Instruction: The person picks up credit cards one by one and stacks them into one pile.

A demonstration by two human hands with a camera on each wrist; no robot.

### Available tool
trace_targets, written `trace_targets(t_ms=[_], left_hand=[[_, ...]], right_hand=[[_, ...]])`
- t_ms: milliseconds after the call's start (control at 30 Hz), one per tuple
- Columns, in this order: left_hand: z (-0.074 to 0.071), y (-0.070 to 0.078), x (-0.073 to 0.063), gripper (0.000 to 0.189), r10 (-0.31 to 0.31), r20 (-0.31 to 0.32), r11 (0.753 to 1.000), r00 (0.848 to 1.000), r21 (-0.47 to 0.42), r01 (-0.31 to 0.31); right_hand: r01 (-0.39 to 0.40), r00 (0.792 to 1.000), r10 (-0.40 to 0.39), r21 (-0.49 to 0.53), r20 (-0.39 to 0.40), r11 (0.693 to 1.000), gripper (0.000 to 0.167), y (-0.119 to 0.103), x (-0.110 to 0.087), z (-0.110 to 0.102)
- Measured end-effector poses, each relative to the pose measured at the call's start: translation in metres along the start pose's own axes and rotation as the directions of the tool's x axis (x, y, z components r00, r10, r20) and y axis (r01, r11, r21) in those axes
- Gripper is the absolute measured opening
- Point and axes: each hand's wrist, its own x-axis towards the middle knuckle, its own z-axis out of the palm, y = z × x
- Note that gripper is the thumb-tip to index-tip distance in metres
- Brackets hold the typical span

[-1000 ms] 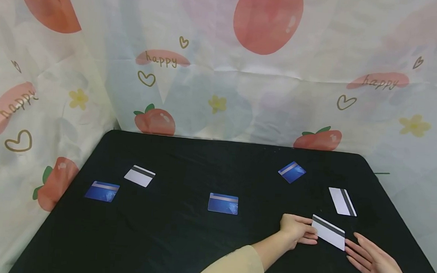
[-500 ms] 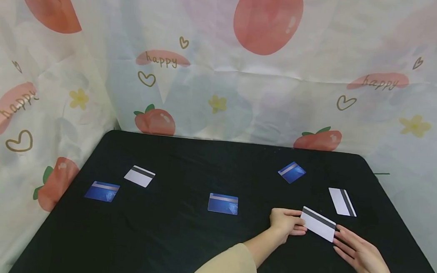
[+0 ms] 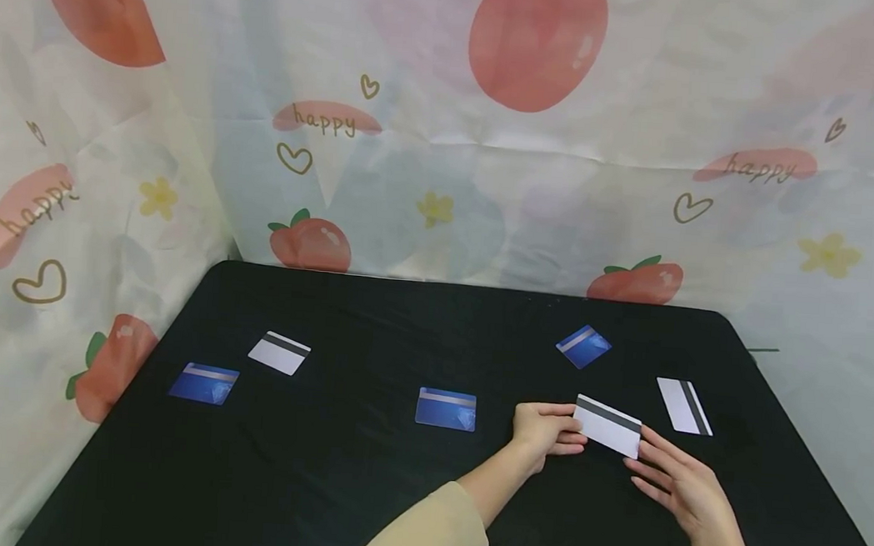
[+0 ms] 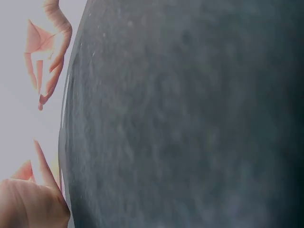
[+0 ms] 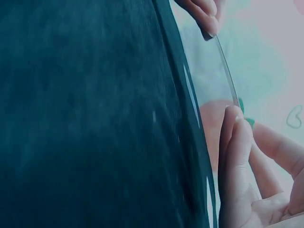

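Three "happy"s on the cloth (image 3: 802,320), one raised card (image 3: 608,427)

"happy" is all the writing I can make out; any print on the cards is too small to read.

Head view gives you the raised card's face, white with a dark stripe, held over the right half of the black table (image 3: 319,483). Lying around it are three blue cards (image 3: 446,409) and two white cards (image 3: 278,352). Right wrist view catches the raised card edge-on, just a thin strip bridging the hands. Left wrist view mostly gets blurry tabletop, plus both hands at the side.

Left hand (image 3: 543,430) pinches the left end, forearm slanting in from the bottom in a cream sleeve (image 3: 425,529). Right hand (image 3: 687,487) leans left, fingers fairly straight and a bit spread, tips touching the right end.
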Motion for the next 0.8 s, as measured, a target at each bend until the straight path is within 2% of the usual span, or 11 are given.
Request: trace_targets(t_ms=[400,600,667,800], left_hand=[[-0.032,0.016,0.007,0.022,0.039,0.014,0.999,0.999,-0.014,-0.039],[-0.049,0.025,0.007,0.024,0.073,0.019,0.997,0.997,-0.023,-0.072],[-0.055,0.029,0.007,0.025,0.088,0.024,0.996,0.996,-0.017,-0.088],[-0.064,0.037,0.006,0.026,0.095,0.023,0.995,0.995,-0.01,-0.095]], right_hand=[[0.03,0.999,-0.031,-0.028,-0.012,0.999,0.026,-0.006,0.013,0.039],[0.027,0.999,-0.029,-0.077,-0.02,0.997,0.065,-0.008,0.02,0.06],[0.033,0.999,-0.035,-0.095,-0.018,0.995,0.07,-0.009,0.022,0.066],[0.044,0.999,-0.047,-0.113,-0.021,0.993,0.068,-0.009,0.027,0.078]])
